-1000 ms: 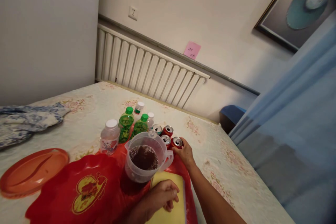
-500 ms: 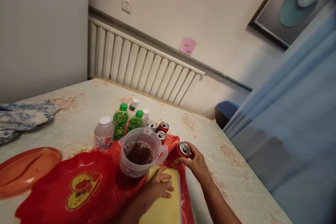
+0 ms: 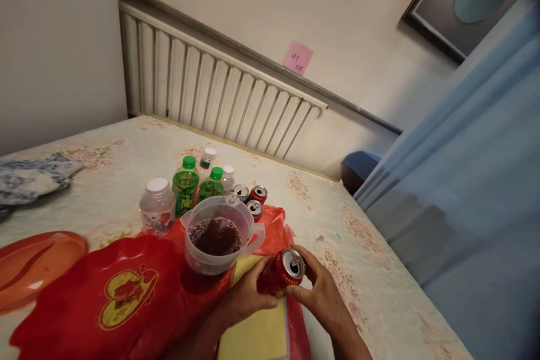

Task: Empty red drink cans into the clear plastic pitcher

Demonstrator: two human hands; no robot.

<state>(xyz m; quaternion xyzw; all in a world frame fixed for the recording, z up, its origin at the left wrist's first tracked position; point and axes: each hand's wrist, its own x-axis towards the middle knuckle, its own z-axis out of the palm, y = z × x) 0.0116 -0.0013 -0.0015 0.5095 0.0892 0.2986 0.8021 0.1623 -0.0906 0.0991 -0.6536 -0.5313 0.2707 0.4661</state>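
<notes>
A red drink can, its top opened, is held between both hands above the yellow cloth. My right hand grips its right side, thumb in front. My left hand closes around its left side, with some fingers hidden behind it. Just left of the can stands a clear plastic pitcher of dark, foamy liquid, its handle toward the can. Behind the pitcher are two more red cans, one farther back and one nearer, beside a teal-topped can.
Bottles with green caps and a white-capped clear jar stand behind the pitcher. A red scalloped tray and an orange oval plate lie left. Red plastic sheeting spreads under the pitcher. A patterned cloth lies at far left.
My left hand has moved from over the yellow cloth onto the can's left side. My right hand has brought the can nearer to me. The whole view has shifted slightly.
</notes>
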